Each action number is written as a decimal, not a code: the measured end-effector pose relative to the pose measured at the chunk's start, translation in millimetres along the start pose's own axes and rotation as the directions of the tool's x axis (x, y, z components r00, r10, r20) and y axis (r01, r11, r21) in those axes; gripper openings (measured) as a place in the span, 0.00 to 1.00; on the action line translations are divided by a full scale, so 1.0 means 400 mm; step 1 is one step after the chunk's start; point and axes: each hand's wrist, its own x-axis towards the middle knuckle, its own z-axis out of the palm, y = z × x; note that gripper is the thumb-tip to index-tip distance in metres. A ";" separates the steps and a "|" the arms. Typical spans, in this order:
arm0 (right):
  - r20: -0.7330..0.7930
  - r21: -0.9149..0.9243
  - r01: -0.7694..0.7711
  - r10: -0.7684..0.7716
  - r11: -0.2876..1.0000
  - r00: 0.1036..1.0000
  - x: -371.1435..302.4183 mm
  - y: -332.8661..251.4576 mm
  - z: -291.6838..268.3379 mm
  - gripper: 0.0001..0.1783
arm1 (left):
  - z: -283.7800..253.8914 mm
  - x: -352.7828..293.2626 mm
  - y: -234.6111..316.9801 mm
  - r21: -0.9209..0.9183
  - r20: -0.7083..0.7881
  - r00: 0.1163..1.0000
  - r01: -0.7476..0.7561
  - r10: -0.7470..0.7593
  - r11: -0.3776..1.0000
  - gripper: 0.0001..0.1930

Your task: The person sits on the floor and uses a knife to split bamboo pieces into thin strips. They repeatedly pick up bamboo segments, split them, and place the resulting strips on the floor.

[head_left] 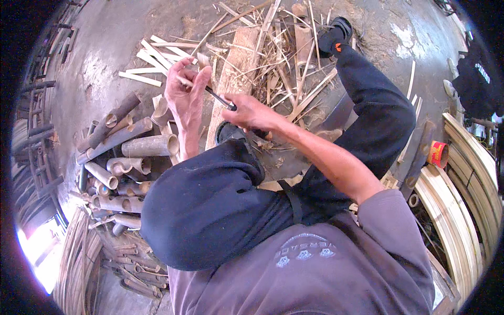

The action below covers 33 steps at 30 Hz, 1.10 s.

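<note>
In front of my bent left knee, my left hand [185, 93] is raised with its fingers curled and thumb up. A short pale bamboo piece [202, 60] shows between its fingers and thumb. My right hand [252, 111] is closed around a slim dark knife [219, 98] that points up and left into the left hand. Its tip is hard to make out among the left fingers. Below both hands lies a long worn wooden plank [237, 62], with my left foot by its near end.
Split bamboo strips [283, 68] and shavings litter the floor ahead. Pale slats [140, 79] lie at the left, above a heap of cut bamboo tubes [149, 145]. My right leg [375, 100] stretches forward. On the right are bundled long strips [446, 210] and a red can [438, 154].
</note>
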 end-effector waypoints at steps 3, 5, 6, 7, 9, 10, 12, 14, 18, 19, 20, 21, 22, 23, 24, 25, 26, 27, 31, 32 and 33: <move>-0.160 -0.135 0.100 -0.121 0.986 0.980 -0.011 -0.006 0.003 0.25 | -0.005 0.005 -0.049 0.177 0.040 0.998 -0.060 0.054 0.982 0.16; -0.243 -0.247 0.158 -0.219 0.956 0.945 0.003 0.016 0.002 0.24 | 0.008 0.024 -0.049 0.297 0.063 0.998 -0.040 0.023 0.954 0.16; -0.166 -0.241 0.103 -0.146 0.965 0.975 0.008 0.019 -0.006 0.22 | 0.014 0.029 -0.036 0.349 0.081 0.996 -0.059 0.033 0.935 0.17; -0.189 -0.235 0.143 -0.190 0.961 0.963 0.010 0.023 -0.008 0.18 | 0.018 0.032 -0.036 0.400 0.100 0.994 -0.078 0.041 0.913 0.17; -0.188 -0.188 0.064 -0.100 0.980 0.977 0.026 0.029 -0.020 0.15 | 0.034 0.050 -0.055 0.377 0.119 0.992 -0.079 0.036 0.923 0.20; -0.255 -0.252 0.132 -0.198 0.959 0.946 0.031 0.036 -0.022 0.14 | 0.042 0.059 -0.055 0.373 0.133 0.991 -0.068 0.019 0.925 0.21; -0.195 -0.159 0.017 -0.048 0.987 0.980 0.037 0.038 -0.043 0.16 | 0.057 0.076 -0.048 0.330 0.172 0.985 -0.077 0.020 0.941 0.24; -0.208 -0.157 -0.004 -0.029 0.988 0.978 0.054 0.059 -0.038 0.15 | 0.067 0.081 -0.054 0.396 0.163 0.986 -0.092 0.029 0.914 0.24; -0.184 -0.086 0.013 -0.029 0.996 0.983 0.045 0.052 -0.044 0.13 | 0.069 0.087 -0.065 0.382 0.162 0.987 -0.075 0.013 0.921 0.23; -0.187 -0.102 0.024 -0.043 0.994 0.981 0.044 0.048 -0.046 0.14 | 0.067 0.089 -0.058 0.354 0.163 0.986 -0.034 -0.026 0.935 0.23; -0.190 -0.119 0.036 -0.058 0.992 0.980 0.043 0.043 -0.048 0.14 | 0.063 0.098 -0.081 0.311 0.157 0.987 -0.034 -0.016 0.950 0.23; -0.197 -0.141 0.039 -0.067 0.989 0.978 0.041 0.043 -0.056 0.14 | 0.070 0.097 -0.084 0.322 0.156 0.988 -0.045 -0.006 0.946 0.23; -0.207 -0.120 0.024 -0.048 0.993 0.977 0.038 0.043 -0.061 0.14 | 0.075 0.093 -0.084 0.333 0.155 0.988 -0.055 0.003 0.941 0.23; -0.216 -0.099 0.008 -0.030 0.995 0.976 0.037 0.043 -0.063 0.14 | 0.079 0.088 -0.083 0.345 0.154 0.988 -0.065 0.012 0.936 0.23; -0.221 -0.071 0.001 -0.017 0.997 0.975 0.038 0.042 -0.060 0.13 | 0.077 0.086 -0.070 0.398 0.173 0.985 -0.093 0.025 0.912 0.24; -0.226 -0.044 -0.006 -0.004 0.999 0.974 0.041 0.039 -0.058 0.13 | 0.078 0.085 -0.067 0.388 0.157 0.987 -0.091 0.032 0.917 0.25; -0.272 -0.181 0.037 -0.086 0.983 0.958 0.054 0.055 -0.053 0.13 | 0.081 0.083 -0.068 0.377 0.141 0.989 -0.090 0.039 0.922 0.25; -0.276 -0.180 0.033 -0.083 0.983 0.958 0.059 0.052 -0.048 0.13 | 0.080 0.081 -0.068 0.368 0.125 0.991 -0.086 0.043 0.926 0.25; -0.275 -0.173 0.028 -0.076 0.984 0.958 0.057 0.044 -0.041 0.13 | 0.064 0.072 -0.046 0.408 0.100 0.995 -0.038 -0.003 0.912 0.26; -0.272 -0.163 0.010 -0.054 0.987 0.961 0.057 0.040 -0.039 0.13 | 0.066 0.070 -0.043 0.401 0.096 0.995 -0.036 -0.003 0.915 0.26; -0.271 -0.152 -0.008 -0.034 0.988 0.962 0.059 0.040 -0.039 0.14 | 0.067 0.069 -0.041 0.394 0.093 0.996 -0.036 -0.001 0.919 0.26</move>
